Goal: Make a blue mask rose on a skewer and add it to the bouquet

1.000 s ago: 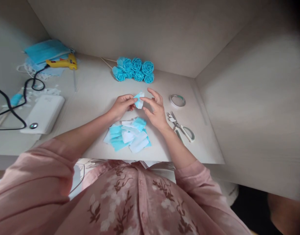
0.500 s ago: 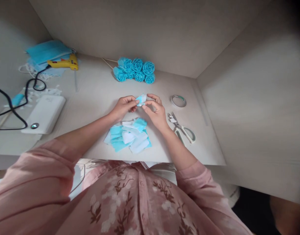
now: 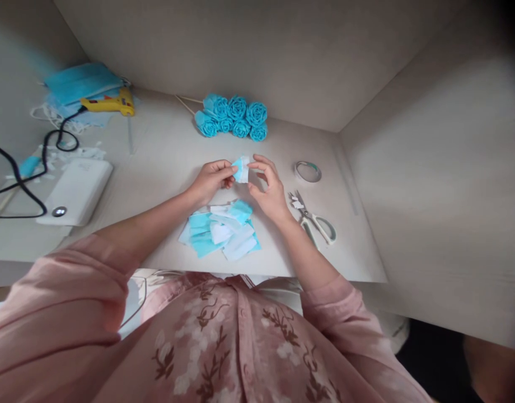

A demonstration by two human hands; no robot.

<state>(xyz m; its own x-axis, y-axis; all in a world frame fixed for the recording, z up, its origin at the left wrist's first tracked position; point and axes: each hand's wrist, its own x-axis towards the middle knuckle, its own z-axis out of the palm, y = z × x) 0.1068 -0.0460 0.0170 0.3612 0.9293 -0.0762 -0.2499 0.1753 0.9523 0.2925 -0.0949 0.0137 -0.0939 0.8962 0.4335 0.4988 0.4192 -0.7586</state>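
Note:
Between the thumb and fingers of my left hand is a small blue-and-white piece of mask fabric, raised over the table with its white edge facing right. My right hand is beside that edge, thumb and fingers apart; a fingertip is at the edge, and I cannot tell whether it touches. Below both hands lies a loose pile of cut blue and white fabric pieces. Scissors with pale handles rest on the table to the right, small white scraps by their blades.
Several blue fabric roses with stick stems lie at the back. A roll of tape is at the right. On the left are a yellow glue gun with a black cord, blue face masks and a white power bank. Panels enclose the table.
My right fingers have spread and come away from the fabric piece, which now shows more of its white side. My left hand keeps its pinch. The view has shifted slightly.

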